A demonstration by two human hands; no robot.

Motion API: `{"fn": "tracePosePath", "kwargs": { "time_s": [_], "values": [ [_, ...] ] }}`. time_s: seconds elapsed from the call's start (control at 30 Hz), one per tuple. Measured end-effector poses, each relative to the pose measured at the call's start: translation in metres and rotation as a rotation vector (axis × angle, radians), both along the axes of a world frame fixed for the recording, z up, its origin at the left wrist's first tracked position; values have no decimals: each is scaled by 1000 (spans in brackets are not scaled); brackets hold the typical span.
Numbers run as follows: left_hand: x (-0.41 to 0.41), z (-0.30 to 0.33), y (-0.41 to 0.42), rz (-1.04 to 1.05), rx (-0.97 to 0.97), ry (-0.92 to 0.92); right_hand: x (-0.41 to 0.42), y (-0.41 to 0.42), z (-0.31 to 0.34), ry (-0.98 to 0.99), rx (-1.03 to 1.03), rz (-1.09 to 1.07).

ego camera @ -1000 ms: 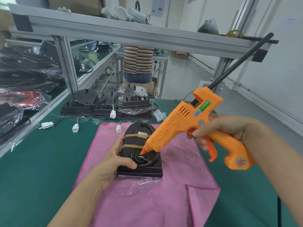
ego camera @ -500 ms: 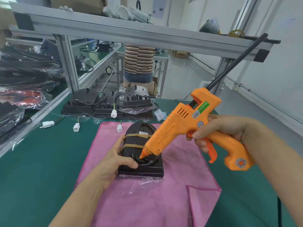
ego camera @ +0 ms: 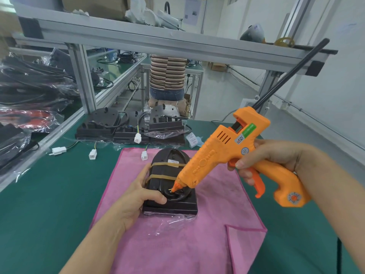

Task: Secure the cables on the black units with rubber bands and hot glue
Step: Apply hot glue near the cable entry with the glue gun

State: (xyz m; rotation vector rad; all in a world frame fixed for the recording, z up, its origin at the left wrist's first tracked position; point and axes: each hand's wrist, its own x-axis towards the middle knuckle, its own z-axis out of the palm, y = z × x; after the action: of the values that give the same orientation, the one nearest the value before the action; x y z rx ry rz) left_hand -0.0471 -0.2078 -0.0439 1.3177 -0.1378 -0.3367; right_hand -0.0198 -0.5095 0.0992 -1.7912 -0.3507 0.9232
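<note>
My left hand (ego camera: 138, 196) grips the unit (ego camera: 170, 186) on the pink cloth (ego camera: 177, 244), steadying it; my right hand (ego camera: 262, 161) clasps the glue gun (ego camera: 227, 155), nozzle (ego camera: 175, 187) at the coiled cable (ego camera: 177, 196), to bond it below the bands (ego camera: 164, 171).

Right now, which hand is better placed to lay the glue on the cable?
The right hand: it grips the glue gun, whose tip is at the cable. The left hand is busy steadying the black unit.
</note>
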Motion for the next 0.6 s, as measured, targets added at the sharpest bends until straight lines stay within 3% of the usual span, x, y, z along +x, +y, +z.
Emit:
{"fn": "tracePosePath", "kwargs": {
  "time_s": [0.6],
  "values": [
    [-1, 0, -1, -3, 15, -5, 2, 4, -2, -20, -30, -56]
  ]
}}
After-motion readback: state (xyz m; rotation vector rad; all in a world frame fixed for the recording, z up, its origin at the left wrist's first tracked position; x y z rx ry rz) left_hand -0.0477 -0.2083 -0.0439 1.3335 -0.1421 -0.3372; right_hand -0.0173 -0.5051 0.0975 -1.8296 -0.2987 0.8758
